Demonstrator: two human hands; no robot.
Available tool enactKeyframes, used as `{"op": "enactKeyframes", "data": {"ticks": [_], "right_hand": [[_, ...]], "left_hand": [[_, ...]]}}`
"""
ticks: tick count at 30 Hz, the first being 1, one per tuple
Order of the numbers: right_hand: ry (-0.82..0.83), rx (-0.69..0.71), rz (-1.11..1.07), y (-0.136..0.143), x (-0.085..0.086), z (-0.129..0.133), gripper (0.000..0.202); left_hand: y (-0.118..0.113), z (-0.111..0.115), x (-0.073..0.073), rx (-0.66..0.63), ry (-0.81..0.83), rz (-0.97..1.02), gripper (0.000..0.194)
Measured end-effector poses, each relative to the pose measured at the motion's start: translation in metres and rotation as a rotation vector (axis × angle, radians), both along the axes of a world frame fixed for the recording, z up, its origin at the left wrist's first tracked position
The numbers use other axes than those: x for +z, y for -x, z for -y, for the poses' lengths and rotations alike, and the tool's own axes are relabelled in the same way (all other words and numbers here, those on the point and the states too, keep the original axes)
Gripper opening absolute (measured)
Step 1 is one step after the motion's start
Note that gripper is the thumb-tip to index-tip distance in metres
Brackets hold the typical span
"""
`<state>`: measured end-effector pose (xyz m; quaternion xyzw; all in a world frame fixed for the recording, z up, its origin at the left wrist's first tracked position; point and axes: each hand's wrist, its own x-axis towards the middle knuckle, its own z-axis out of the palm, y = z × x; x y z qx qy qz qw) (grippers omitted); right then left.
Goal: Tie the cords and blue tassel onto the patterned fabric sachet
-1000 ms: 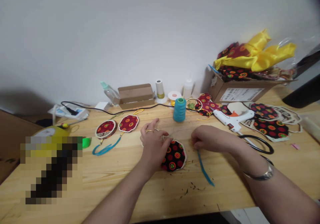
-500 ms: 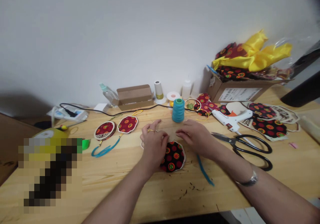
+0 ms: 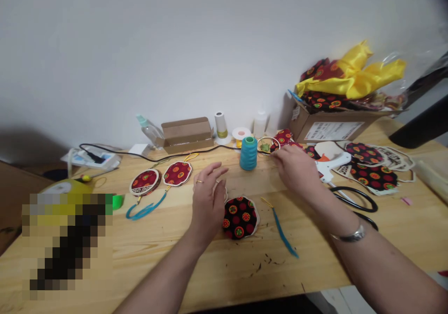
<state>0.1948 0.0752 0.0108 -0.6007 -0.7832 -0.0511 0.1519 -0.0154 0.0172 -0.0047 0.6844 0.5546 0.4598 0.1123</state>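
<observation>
A black scalloped piece with red and orange flowers (image 3: 240,218) lies on the wooden table, pale edging showing at its right. Just left of it, my left hand (image 3: 209,195) is raised with fingers apart, holding nothing visible; a pale rim shows behind it. My right hand (image 3: 296,169) is beyond the piece to the right, beside the teal thread cone (image 3: 248,154), its fingers bent near a yellow cord; whether it grips anything is hidden. Right of the black piece lies a teal tassel (image 3: 284,232) with a yellow loop.
Two red ornaments (image 3: 178,174) lie left. Scissors (image 3: 355,198), a white glue gun (image 3: 332,167) and flowered pieces (image 3: 374,177) lie right. Behind stand a fabric-filled carton (image 3: 332,125), a small open box (image 3: 187,136), bottles, spools and a black cable. A pixelated patch covers the left front.
My right hand has moved away from the black piece, right and towards the back, over the scissor blades. My left hand has lifted off the piece leftward, and its fingers have spread. The tassel's yellow loop now shows.
</observation>
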Motion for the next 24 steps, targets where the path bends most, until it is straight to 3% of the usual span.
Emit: {"op": "enactKeyframes", "data": {"ticks": [3, 5, 8, 11, 14, 17, 20, 24], "right_hand": [[0.029, -0.172, 0.192, -0.010, 0.007, -0.001, 0.038], [0.016, -0.200, 0.238, -0.011, 0.011, 0.002, 0.040], [-0.018, -0.229, 0.228, -0.010, 0.016, 0.004, 0.025], [-0.071, -0.231, 0.180, -0.008, 0.016, 0.004, 0.036], [-0.163, -0.078, 0.073, -0.003, 0.011, 0.005, 0.034], [-0.142, 0.145, -0.106, 0.003, 0.006, 0.007, 0.024], [0.019, 0.320, -0.323, 0.007, 0.004, 0.011, 0.025], [0.278, 0.461, -0.455, 0.009, 0.004, 0.016, 0.034]], "left_hand": [[0.001, 0.000, 0.002, 0.016, 0.053, 0.069, 0.026], [0.001, 0.000, 0.003, 0.023, 0.095, 0.114, 0.028], [0.003, -0.002, 0.003, 0.043, 0.118, 0.133, 0.027], [0.007, -0.006, 0.003, 0.040, 0.138, 0.049, 0.022], [0.012, -0.010, 0.006, -0.115, 0.255, -0.129, 0.026], [0.017, -0.008, 0.011, -0.364, 0.385, -0.334, 0.065], [0.023, -0.001, 0.014, -0.509, 0.454, -0.495, 0.101], [0.027, 0.008, 0.012, -0.539, 0.481, -0.628, 0.111]]}}
